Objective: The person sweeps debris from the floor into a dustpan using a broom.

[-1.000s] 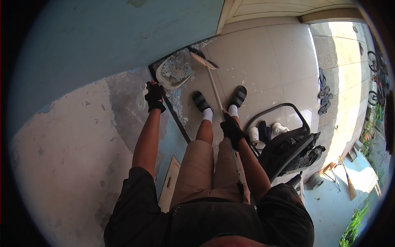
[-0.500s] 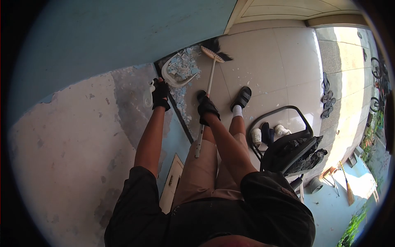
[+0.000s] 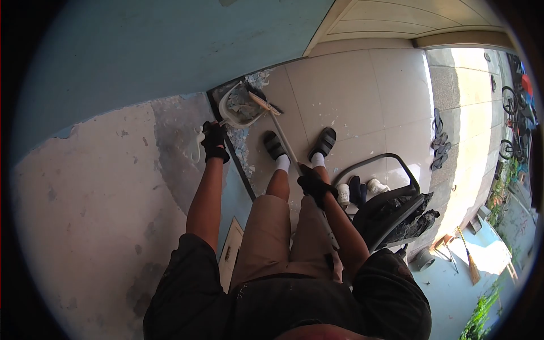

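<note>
My left hand (image 3: 214,138), in a black fingerless glove, is closed round the handle of a white dustpan (image 3: 224,106) on the floor by the wall corner. Paint flakes (image 3: 241,107) lie in the pan. My right hand (image 3: 313,182), gloved too, is wrapped round the pole of a broom (image 3: 286,141). The broom's head is at the pan's open right side, its bristles partly hidden. More flakes (image 3: 258,78) lie beyond the pan and along the wall base.
A black chair (image 3: 415,182) with black plastic on it stands at the right, white shoes (image 3: 377,186) beside it. My sandalled feet are on the tiles. Slippers (image 3: 438,139) lie near the sunlit strip. A peeling wall (image 3: 102,187) is at the left.
The broom head has moved from beyond the pan to its open side. My right hand has swung right with the pole. The pan sits slightly lower in view, with fewer flakes visible in it.
</note>
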Tool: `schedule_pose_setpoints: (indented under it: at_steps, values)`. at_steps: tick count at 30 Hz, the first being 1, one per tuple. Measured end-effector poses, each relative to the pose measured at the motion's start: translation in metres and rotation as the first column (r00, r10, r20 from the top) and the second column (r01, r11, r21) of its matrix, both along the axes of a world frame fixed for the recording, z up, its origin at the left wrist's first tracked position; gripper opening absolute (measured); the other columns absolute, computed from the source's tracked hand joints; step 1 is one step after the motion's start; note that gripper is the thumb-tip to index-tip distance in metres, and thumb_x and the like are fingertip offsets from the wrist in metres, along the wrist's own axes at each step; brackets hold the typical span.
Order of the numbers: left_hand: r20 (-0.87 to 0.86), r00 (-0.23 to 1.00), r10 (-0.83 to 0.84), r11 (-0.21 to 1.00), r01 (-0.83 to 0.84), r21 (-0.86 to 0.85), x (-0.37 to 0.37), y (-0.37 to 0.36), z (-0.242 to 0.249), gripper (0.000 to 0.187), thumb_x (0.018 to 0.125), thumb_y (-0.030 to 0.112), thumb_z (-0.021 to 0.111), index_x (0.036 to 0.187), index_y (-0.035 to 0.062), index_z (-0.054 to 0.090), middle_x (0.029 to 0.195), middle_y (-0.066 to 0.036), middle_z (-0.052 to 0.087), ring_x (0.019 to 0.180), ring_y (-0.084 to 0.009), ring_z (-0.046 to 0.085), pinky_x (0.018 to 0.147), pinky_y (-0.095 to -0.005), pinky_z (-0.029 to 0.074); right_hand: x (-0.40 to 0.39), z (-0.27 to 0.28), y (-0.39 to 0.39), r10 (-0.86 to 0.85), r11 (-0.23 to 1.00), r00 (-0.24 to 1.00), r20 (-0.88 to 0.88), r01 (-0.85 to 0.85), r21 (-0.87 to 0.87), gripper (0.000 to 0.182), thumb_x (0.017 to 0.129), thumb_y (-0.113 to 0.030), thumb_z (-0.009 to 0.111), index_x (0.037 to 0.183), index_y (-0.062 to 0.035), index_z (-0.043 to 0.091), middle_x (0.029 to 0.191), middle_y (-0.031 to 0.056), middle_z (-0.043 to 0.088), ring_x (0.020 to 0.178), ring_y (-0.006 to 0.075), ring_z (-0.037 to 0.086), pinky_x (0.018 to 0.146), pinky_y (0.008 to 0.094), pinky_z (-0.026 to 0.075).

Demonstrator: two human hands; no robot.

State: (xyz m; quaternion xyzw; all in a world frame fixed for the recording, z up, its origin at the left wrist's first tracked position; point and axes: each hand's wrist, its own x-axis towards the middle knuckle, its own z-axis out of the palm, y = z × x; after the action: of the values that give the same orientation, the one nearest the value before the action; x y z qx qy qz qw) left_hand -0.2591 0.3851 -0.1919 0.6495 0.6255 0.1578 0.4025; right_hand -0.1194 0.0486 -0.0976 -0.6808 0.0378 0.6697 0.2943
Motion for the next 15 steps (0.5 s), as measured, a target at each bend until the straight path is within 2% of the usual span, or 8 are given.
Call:
schedule_pose_setpoints:
  at_steps: [4,5,6,8,10,12,14,15]
  values:
    - [0.296,0.933,0.206,0.978,-0.195,-0.067,-0.020,-0.023,-0.010,0.013,0.082,0.014,0.054,0.079,0.0032,0.062,0.073,-0.005,0.063,0.071,-0.0177,0.058,0.068,-0.0344,0.046,0.032,0.003,-0.033,-0.050,0.999,0.992,0.119,0.052,-0.014,0.069,0.076,-0.007,0.049,0.143,-0.0148,0.033,0.069,0.0076,0.053,0.050,0.0142,0.050,0.046,0.0298,0.044]
    - [0.384,0.882,0.274,0.962,-0.249,-0.114,-0.014,-0.031,0.007,0.008,0.079,0.001,0.057,0.072,0.0047,0.056,0.071,-0.001,0.057,0.065,-0.0105,0.050,0.059,-0.0211,0.040,0.040,0.012,-0.036,-0.076,0.996,0.984,0.159,0.081,-0.024,0.070,0.076,-0.007,0.050,0.143,-0.0142,0.033,0.068,0.0072,0.053,0.048,0.0145,0.049,0.045,0.0299,0.045]
    - [0.384,0.880,0.277,0.961,-0.253,-0.113,-0.016,-0.038,0.013,0.008,0.079,0.001,0.057,0.072,0.0047,0.056,0.071,-0.001,0.057,0.065,-0.0105,0.050,0.059,-0.0211,0.040,0.046,0.012,-0.042,-0.072,0.997,0.985,0.160,0.076,-0.023,0.070,0.076,-0.007,0.050,0.143,-0.0142,0.033,0.068,0.0072,0.053,0.048,0.0145,0.049,0.045,0.0299,0.045]
    - [0.526,0.714,0.461,0.884,-0.322,-0.338,-0.017,-0.050,0.019,0.004,0.080,0.002,0.057,0.075,0.0030,0.056,0.077,-0.003,0.058,0.067,-0.0108,0.051,0.061,-0.0224,0.043,0.058,0.014,-0.055,-0.198,0.977,0.955,0.222,0.211,-0.034,0.071,0.077,-0.007,0.050,0.144,-0.0145,0.031,0.068,0.0063,0.052,0.048,0.0141,0.048,0.045,0.0302,0.044]
    - [0.494,0.745,0.447,0.888,-0.304,-0.345,-0.018,-0.063,0.020,0.004,0.080,0.003,0.056,0.076,0.0025,0.056,0.080,-0.004,0.059,0.069,-0.0119,0.053,0.062,-0.0228,0.044,0.067,0.011,-0.066,-0.074,0.993,0.942,0.327,0.101,-0.068,0.070,0.078,-0.008,0.049,0.145,-0.0139,0.030,0.068,0.0053,0.052,0.049,0.0135,0.048,0.046,0.0303,0.044]
    - [0.469,0.772,0.429,0.893,-0.284,-0.348,-0.009,-0.075,0.025,0.005,0.081,0.004,0.056,0.077,0.0019,0.055,0.084,-0.006,0.061,0.072,-0.0129,0.054,0.062,-0.0232,0.044,0.077,0.020,-0.071,-0.186,0.971,0.905,0.383,0.230,-0.073,0.069,0.077,-0.010,0.051,0.143,-0.0091,0.031,0.061,0.0061,0.048,0.047,0.0141,0.047,0.042,0.0313,0.043]
    - [0.563,0.674,0.477,0.876,-0.314,-0.367,0.009,-0.094,0.027,0.009,0.080,0.010,0.059,0.078,0.0009,0.061,0.075,-0.004,0.060,0.067,-0.0118,0.053,0.065,-0.0219,0.045,0.081,-0.007,-0.096,-0.201,0.970,0.898,0.392,0.237,-0.045,0.071,0.078,-0.011,0.052,0.145,-0.0083,0.028,0.061,0.0062,0.048,0.047,0.0144,0.047,0.041,0.0318,0.043]
    - [0.521,0.747,0.414,0.902,-0.259,-0.346,0.012,-0.099,0.028,0.013,0.081,0.013,0.058,0.081,0.0008,0.061,0.084,-0.006,0.063,0.072,-0.0131,0.055,0.071,-0.0269,0.047,0.082,-0.013,-0.103,-0.210,0.963,0.887,0.411,0.259,-0.068,0.066,0.079,-0.012,0.052,0.141,-0.0065,0.032,0.061,0.0064,0.048,0.046,0.0149,0.047,0.040,0.0316,0.042]
